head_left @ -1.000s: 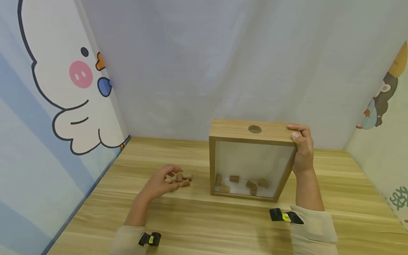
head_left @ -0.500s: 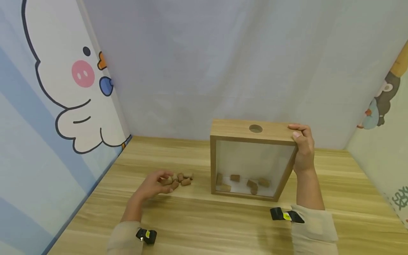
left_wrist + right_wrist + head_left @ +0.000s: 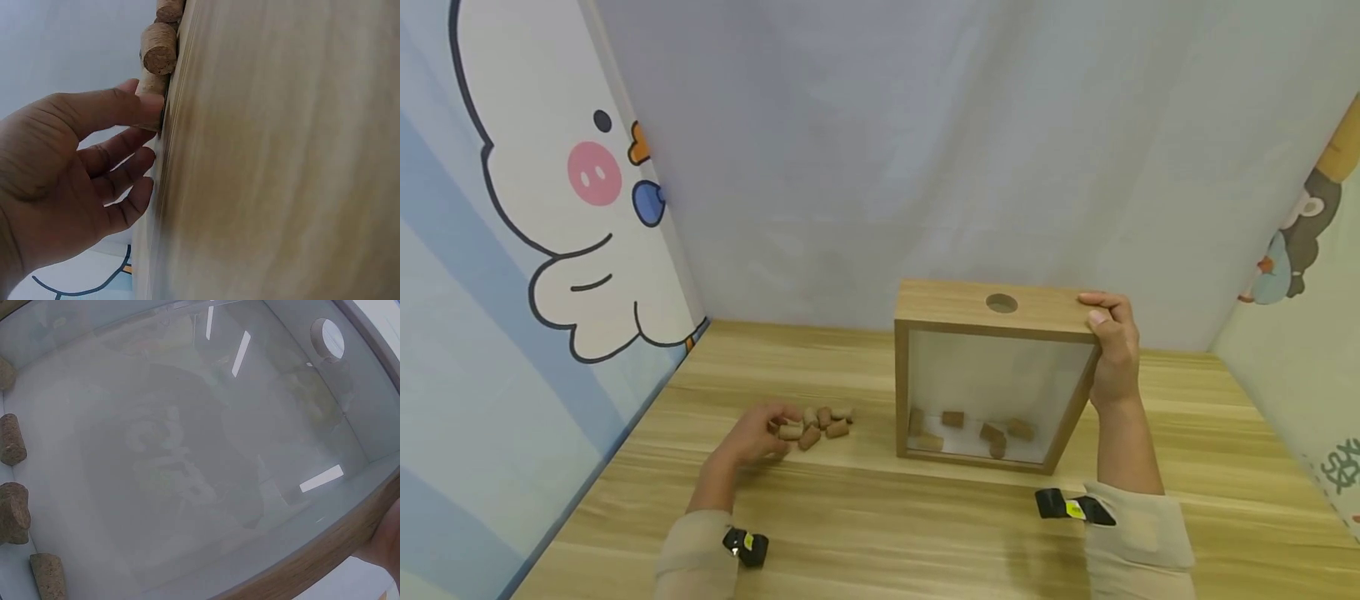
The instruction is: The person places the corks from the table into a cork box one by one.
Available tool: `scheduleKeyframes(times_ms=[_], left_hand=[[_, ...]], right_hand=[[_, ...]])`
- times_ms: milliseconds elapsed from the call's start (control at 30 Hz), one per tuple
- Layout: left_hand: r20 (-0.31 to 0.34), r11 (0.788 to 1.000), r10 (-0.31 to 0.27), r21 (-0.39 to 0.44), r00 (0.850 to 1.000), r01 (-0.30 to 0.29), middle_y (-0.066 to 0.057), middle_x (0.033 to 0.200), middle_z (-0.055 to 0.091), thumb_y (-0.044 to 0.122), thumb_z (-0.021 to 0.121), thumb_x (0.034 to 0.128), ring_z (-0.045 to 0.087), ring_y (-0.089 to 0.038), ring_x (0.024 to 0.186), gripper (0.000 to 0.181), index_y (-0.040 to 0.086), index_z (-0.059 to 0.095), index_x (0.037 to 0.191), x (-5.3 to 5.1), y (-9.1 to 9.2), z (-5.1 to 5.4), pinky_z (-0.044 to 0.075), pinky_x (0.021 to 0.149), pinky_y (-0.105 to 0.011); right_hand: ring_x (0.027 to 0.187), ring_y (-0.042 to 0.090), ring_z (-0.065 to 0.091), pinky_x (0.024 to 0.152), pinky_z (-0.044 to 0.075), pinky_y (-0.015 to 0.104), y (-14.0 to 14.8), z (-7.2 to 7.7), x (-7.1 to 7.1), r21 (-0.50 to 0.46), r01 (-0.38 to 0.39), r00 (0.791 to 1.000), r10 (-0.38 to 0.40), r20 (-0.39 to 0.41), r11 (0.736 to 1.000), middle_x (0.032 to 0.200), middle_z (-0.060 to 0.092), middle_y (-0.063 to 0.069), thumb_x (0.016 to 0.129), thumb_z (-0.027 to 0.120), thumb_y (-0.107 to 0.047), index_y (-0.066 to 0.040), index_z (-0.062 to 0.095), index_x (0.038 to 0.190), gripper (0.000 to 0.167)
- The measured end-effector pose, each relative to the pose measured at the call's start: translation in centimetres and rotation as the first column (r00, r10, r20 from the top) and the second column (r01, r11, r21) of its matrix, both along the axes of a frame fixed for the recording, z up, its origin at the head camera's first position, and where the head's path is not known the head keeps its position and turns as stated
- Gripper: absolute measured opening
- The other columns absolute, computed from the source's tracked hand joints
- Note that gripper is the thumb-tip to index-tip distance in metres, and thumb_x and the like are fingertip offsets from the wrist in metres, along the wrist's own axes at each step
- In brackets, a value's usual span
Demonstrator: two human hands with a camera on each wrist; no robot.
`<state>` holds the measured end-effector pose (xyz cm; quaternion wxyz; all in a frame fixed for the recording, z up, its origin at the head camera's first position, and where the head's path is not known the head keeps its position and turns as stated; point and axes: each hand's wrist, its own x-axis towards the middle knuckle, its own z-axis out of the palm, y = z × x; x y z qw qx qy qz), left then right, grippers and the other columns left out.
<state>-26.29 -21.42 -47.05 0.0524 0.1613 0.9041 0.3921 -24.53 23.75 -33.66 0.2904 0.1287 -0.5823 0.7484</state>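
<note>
Several corks lie in a loose group on the table, left of a wooden box (image 3: 996, 312) with a clear front and a round hole in its top. My left hand (image 3: 756, 435) is at the group's left end, its thumb and forefinger pinching one cork (image 3: 790, 432); the left wrist view shows the thumb across that cork (image 3: 152, 84), with another cork (image 3: 159, 49) beyond it. My right hand (image 3: 1114, 354) grips the box's upper right corner. Inside the box several corks (image 3: 952, 419) lie at the bottom, also visible in the right wrist view, one cork (image 3: 48, 575) near the lower edge.
The wooden table (image 3: 880, 533) runs back to a pale curtain (image 3: 865, 167). A wall with a white cartoon figure (image 3: 542, 200) stands at the left, and another printed wall (image 3: 1300, 333) at the right.
My left hand has moved left and back from over the group to its left end, uncovering more corks. The right hand and the box have stayed in place.
</note>
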Motion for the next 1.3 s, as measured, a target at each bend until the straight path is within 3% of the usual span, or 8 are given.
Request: scheduleKeyframes(times_ms=[200,467,767,900,1067,1300], left_hand=[[-0.016,0.999,0.025,-0.04,1.0,-0.026,-0.007,0.089,0.06,-0.009,0.067,0.0693,0.053,-0.021,0.08,0.03,0.001,0.067,0.098,0.0,-0.2,0.0,0.046,0.07,-0.037],[0.026,0.997,0.079,-0.014,0.997,-0.078,-0.007,0.095,0.061,-0.006,0.066,0.0741,0.054,-0.023,0.086,0.028,0.003,0.068,0.1,1.0,-0.3,1.0,0.046,0.074,-0.039],[-0.042,1.0,0.015,0.011,0.999,-0.014,-0.007,0.098,0.061,-0.003,0.063,0.0799,0.055,-0.021,0.085,0.031,0.0,0.065,0.111,1.9,0.7,2.3,0.046,0.073,-0.038],[-0.06,0.999,0.01,0.038,0.998,-0.007,-0.007,0.101,0.059,0.0,0.061,0.0845,0.053,-0.021,0.086,0.032,0.001,0.062,0.117,2.2,1.7,3.5,0.046,0.072,-0.036],[-0.086,0.994,-0.008,0.109,0.996,0.017,-0.012,0.109,0.055,0.003,0.06,0.087,0.053,-0.024,0.089,0.03,0.002,0.06,0.117,2.5,3.1,5.9,0.046,0.071,-0.038],[-0.099,0.984,-0.014,0.176,0.995,0.031,-0.009,0.098,0.059,0.003,0.062,0.0868,0.054,-0.022,0.082,0.024,0.003,0.06,0.111,2.1,4.5,8.8,0.047,0.066,-0.035]], right_hand=[[0.088,0.022,0.042,0.071,0.032,0.035,0.0,0.0,0.0,0.003,-0.002,1.0,0.002,0.004,1.0,0.107,0.047,0.009,0.085,0.043,-0.017,-0.014,0.061,0.098,0.023],[0.086,0.021,0.042,0.069,0.033,0.033,0.0,0.1,0.1,0.003,-0.011,1.0,0.011,0.003,1.0,0.106,0.047,0.009,0.085,0.044,-0.017,-0.014,0.061,0.099,0.023],[0.085,0.021,0.043,0.068,0.035,0.032,-0.1,0.2,0.2,0.0,-0.023,1.0,0.023,0.002,1.0,0.106,0.046,0.009,0.085,0.044,-0.017,-0.014,0.061,0.099,0.022],[0.085,0.021,0.043,0.068,0.035,0.032,0.0,0.1,0.2,0.0,-0.03,1.0,0.03,0.0,1.0,0.106,0.046,0.009,0.085,0.044,-0.017,-0.014,0.061,0.099,0.022],[0.086,0.021,0.042,0.069,0.035,0.032,0.1,0.1,0.2,0.0,-0.038,0.999,0.038,-0.002,0.999,0.105,0.045,0.01,0.086,0.044,-0.017,-0.013,0.06,0.099,0.022],[0.087,0.021,0.042,0.07,0.034,0.033,0.0,0.1,0.1,-0.004,-0.045,0.999,0.045,-0.005,0.999,0.105,0.045,0.01,0.085,0.044,-0.017,-0.013,0.06,0.099,0.022]])
